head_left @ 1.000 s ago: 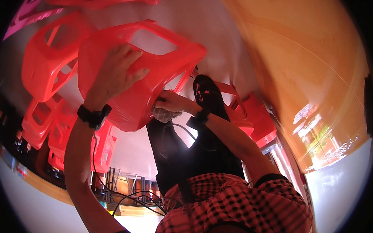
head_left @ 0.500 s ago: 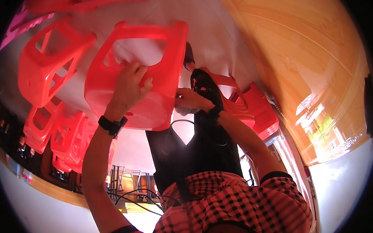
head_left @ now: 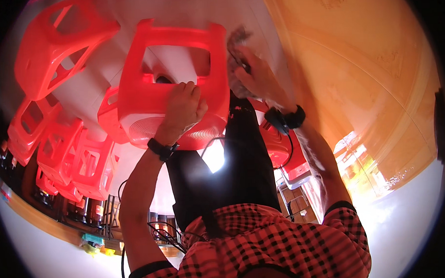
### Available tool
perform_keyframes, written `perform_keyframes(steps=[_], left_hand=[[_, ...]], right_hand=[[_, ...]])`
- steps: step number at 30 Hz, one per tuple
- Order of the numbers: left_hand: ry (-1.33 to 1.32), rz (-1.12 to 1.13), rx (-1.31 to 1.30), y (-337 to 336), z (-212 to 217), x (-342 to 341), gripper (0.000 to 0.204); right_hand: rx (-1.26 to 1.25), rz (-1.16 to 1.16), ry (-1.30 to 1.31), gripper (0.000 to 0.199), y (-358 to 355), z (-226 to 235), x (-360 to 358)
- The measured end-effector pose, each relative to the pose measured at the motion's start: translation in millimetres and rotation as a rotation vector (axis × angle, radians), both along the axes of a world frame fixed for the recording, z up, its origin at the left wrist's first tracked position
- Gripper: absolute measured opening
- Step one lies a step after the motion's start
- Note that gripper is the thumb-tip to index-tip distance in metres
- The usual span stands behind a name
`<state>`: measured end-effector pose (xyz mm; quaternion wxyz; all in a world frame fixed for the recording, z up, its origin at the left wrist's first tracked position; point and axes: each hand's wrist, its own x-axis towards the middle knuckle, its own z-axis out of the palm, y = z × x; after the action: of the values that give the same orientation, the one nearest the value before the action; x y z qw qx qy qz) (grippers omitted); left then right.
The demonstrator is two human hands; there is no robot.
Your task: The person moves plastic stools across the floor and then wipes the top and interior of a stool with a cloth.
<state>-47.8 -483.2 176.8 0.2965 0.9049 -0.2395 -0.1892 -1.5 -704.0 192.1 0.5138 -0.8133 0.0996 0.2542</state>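
A red plastic stool (head_left: pixel 142 101) is tipped in front of my legs, its ringed seat turned toward me and its legs pointing away. My left hand (head_left: pixel 183 110) is closed over the rim of the opening in its upward side. Just past the stool's right side, my right hand (head_left: pixel 260 78) is closed on a greyish patterned cloth (head_left: pixel 237 52), smeared by motion. The cloth is beside the stool's right legs; whether it touches them I cannot tell.
Another tipped red stool (head_left: pixel 33 60) lies at the far left, with several more red stools (head_left: pixel 56 149) below it. Other red stools (head_left: pixel 276 144) stand behind my right leg. A glossy wooden panel (head_left: pixel 357 61) runs along the right. Black cables (head_left: pixel 162 234) hang near my left arm.
My right hand has moved up and away along the stool's right side, bringing the cloth into sight. My left hand keeps its hold, and the stool is turned slightly more upright in view.
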Motion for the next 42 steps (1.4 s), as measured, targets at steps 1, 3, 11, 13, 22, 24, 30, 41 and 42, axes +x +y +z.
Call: perform_keyframes(steps=[1,3,11,13,22,24,30,41,42], left_hand=[[0.026,0.002,0.014,-3,-1,-2,0.021],[0.033,-0.001,0.034,-8,-2,-9,0.023],[-0.024,-0.032,0.016,-19,3,-20,0.029],[0.023,0.0,-0.062,-25,1,-21,0.03],[0.016,-0.144,0.048,-49,7,-26,0.037],[-0.037,-0.359,0.132,-53,14,-25,0.034],[-0.01,-0.3,0.072,-78,46,-30,0.021],[0.076,-0.272,-0.037,-82,46,-41,0.026],[0.14,-0.151,-0.105,-83,46,-44,0.027]], right_hand=[[-0.011,0.149,0.007,0.035,9,-4,14],[-0.012,0.308,0.01,0.036,32,-21,33],[-0.109,1.11,0.211,0.037,124,-36,58],[-0.23,1.177,0.335,0.041,134,-30,61],[-0.211,0.946,0.12,0.04,127,-56,33],[-0.204,1.064,0.224,0.044,122,-59,27],[-0.139,0.945,-0.009,0.048,78,-41,2],[-0.15,1.152,0.059,0.043,87,-29,6],[-0.127,1.176,-0.041,0.045,88,-31,4]])
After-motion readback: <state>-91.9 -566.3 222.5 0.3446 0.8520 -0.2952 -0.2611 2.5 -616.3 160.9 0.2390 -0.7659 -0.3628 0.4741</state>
